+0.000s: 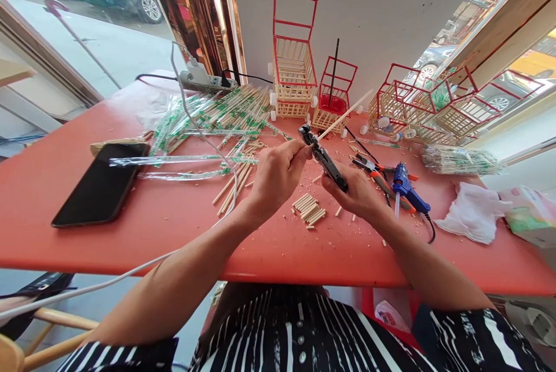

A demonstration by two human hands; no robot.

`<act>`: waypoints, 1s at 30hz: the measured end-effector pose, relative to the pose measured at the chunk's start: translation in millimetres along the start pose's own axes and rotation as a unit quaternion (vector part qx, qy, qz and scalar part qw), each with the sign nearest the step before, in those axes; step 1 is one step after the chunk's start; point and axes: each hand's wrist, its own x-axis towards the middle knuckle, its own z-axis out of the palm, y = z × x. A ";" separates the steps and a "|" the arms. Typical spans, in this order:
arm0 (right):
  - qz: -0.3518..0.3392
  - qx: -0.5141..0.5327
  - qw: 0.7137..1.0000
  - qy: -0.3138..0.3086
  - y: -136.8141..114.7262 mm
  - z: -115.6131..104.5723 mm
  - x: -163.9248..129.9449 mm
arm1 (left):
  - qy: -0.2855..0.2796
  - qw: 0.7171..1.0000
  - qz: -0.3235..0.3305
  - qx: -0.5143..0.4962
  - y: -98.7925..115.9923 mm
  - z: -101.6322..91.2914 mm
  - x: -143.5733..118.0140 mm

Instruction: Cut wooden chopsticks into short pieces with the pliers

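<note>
At our red table (174, 227) by the street windows, our right hand (356, 192) grips black cutting pliers (324, 157); left hand (275, 175) pinches the head, pale wooden stick (345, 114) angled upper right.

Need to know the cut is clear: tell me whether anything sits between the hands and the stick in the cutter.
Nothing visible does. The left hand reaches the stick at the black cutter, which the right hand grips.

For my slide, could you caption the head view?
Right hand grips a black cutter on a wooden stick, left hand steadying, above cut stick pieces.
</note>
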 end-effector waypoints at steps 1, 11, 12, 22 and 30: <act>0.001 -0.002 1.000 0.002 0.6 0.3 -0.2 | 0.001 1.000 0.000 -0.001 -0.1 -0.1 0.2; -0.012 0.003 1.000 -0.008 -0.4 2.1 0.8 | 0.002 0.999 -0.015 -0.036 -4.1 2.4 2.6; -0.013 0.007 1.000 -0.012 -0.9 2.1 0.9 | 0.001 0.999 -0.018 -0.042 -4.5 2.5 2.9; -0.011 0.037 0.999 -0.025 -2.9 2.9 1.2 | -0.004 0.997 -0.028 -0.070 -6.1 2.4 4.1; 0.004 0.029 0.999 -0.024 -1.8 4.4 1.1 | -0.001 0.999 -0.015 -0.050 -7.4 3.5 3.2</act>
